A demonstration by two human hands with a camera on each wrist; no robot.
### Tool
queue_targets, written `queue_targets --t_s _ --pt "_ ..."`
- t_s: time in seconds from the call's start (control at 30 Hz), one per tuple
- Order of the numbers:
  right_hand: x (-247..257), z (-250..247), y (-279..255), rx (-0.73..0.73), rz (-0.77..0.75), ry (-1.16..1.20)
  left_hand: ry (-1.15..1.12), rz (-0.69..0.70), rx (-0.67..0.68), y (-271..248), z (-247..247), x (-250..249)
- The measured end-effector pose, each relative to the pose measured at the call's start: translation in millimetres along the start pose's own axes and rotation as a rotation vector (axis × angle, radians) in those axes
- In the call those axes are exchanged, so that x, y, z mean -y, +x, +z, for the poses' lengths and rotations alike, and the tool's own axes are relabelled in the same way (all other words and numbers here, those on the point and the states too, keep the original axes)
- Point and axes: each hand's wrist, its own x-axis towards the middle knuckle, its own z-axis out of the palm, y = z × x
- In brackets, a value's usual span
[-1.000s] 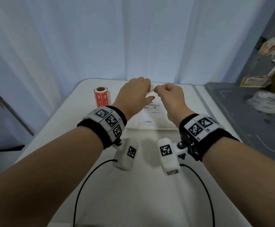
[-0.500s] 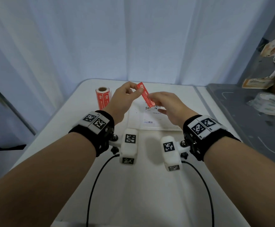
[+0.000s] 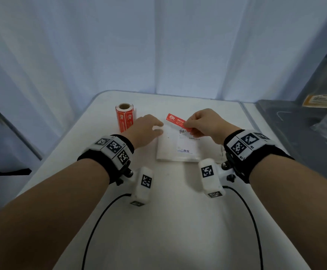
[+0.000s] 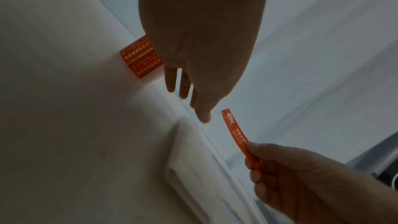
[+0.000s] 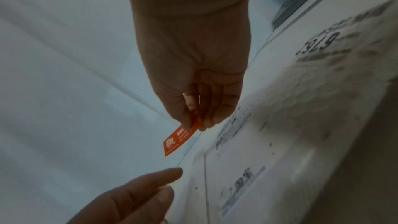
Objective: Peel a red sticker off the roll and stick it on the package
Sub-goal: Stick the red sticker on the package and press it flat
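Sticker peeled, pinched in right hand over package at frame centre; left hand open, empty — next, lowering and pressing flat.

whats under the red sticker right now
The red sticker, pinched by the right hand, hangs over the far edge of the white package and its printed label. The hand hides the label's right part.
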Motion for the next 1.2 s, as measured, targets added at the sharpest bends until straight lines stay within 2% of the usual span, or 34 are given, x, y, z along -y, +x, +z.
queue_targets --t_s 0.1,0.17,0.37,0.57,0.8,0.97,1.1,1.2 --pt "-3.6 -1.2 10.0 0.011 -0.015 -0.052 0.112 0.027 0.164 6.3 2.5 4.1" --pt "-5.2 -0.6 13.2 0.026 -0.018 -0.085 0.13 0.03 0.215 9.0 5.7 5.9" --pt "-7.4 2.8 16.9 0.125 0.027 -0.101 0.106 -0.013 0.151 12.2 11.2 14.1" --pt "-4.7 3.5 17.3 0.199 0.061 -0.221 0.029 -0.034 0.143 9.0 9.3 7.8" --pt "-5.4 7.2 21.0 0.202 0.083 -0.348 -0.215 -0.121 0.225 8.5 1.6 3.1" --pt "-5.0 7.5 22.3 0.207 0.09 -0.349 -0.116 -0.119 0.228 9.3 3.1 9.2" --pt "-5.8 6.6 20.9 0.225 0.102 -0.334 0.04 -0.063 0.149 6.4 6.0 8.5" --pt "-8.0 7.1 18.8 0.229 0.11 -0.357 -0.004 -0.008 0.127 4.0 7.9 3.0"
